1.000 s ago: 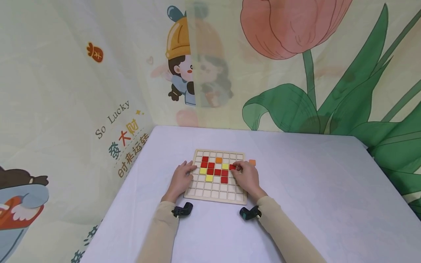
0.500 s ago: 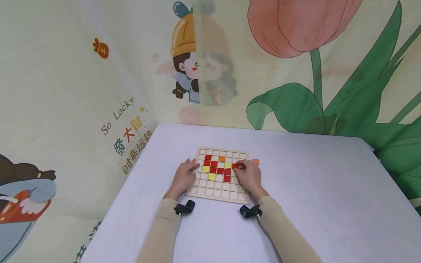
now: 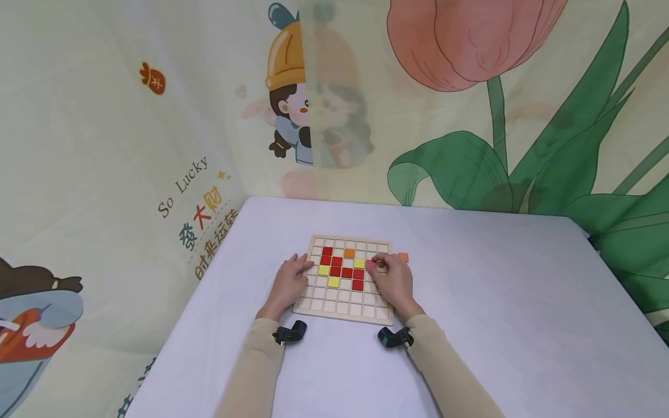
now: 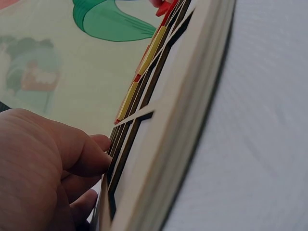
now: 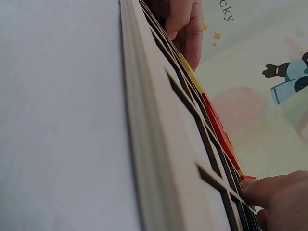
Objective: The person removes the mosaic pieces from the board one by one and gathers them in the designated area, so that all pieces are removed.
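I count one board (image 3: 329, 306) with seven red tiles (image 3: 335, 271), three yellow tiles (image 3: 324, 270) and one orange tile (image 3: 349, 253), plus one pinkish-red tile (image 3: 370, 265) at my right hand (image 3: 395, 281). One loose orange tile (image 3: 403, 257) lies on one table (image 3: 502, 290). With my left hand (image 3: 286, 284), that makes two hands, two sleeves (image 3: 254, 366) and two black wrist cameras (image 3: 290, 333).

Pale wooden board (image 4: 187, 96), smooth and matt
Smooth tiles (image 3: 336, 262) lie on the board; a matt, finely textured tablecloth (image 3: 496, 319) spreads under it; printed cloth (image 3: 209, 116) hangs behind it.
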`<state>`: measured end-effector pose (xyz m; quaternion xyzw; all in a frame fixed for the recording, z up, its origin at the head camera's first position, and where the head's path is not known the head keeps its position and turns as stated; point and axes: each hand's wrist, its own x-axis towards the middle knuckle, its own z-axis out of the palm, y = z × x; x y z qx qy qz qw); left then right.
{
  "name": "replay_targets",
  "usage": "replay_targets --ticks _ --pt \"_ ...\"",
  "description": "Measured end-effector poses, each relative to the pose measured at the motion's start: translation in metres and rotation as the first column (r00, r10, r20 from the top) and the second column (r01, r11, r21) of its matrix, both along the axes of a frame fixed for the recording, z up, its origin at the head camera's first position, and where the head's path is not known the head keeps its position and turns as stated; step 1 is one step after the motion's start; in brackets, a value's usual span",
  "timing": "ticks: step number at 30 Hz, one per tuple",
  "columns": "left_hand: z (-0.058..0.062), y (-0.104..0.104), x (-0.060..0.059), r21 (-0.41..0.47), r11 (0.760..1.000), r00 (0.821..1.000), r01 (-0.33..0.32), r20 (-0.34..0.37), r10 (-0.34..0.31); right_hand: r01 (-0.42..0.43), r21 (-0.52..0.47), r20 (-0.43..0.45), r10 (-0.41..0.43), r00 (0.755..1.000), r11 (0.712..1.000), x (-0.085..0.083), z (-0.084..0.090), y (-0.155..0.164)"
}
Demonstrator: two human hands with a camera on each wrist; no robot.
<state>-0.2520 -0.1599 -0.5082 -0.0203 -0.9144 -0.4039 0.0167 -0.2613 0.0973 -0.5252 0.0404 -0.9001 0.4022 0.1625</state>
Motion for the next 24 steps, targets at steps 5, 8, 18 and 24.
replay_targets --ticks 5,8,18,24 --pt "0.0004 -0.0001 0.0006 0.012 1.000 1.000 0.003 0.004 -0.003 -0.005 -0.014 0.011 0.005 1.000 1.000 0.0004 -0.0015 -0.0002" --pt "-0.0006 -0.0001 0.0006 0.013 1.000 1.000 0.002 0.002 -0.002 -0.015 -0.017 0.018 0.015 1.000 1.000 0.0004 -0.0027 -0.0002" --pt "-0.0018 0.0011 0.0016 0.004 1.000 1.000 0.000 -0.008 0.000 -0.028 -0.015 0.035 0.028 0.999 0.999 0.0016 -0.0045 0.0000" --pt "-0.0016 0.0018 0.0001 0.007 1.000 1.000 -0.006 -0.005 0.006 -0.032 -0.032 0.065 0.035 0.997 0.999 -0.0007 -0.0039 0.0001"
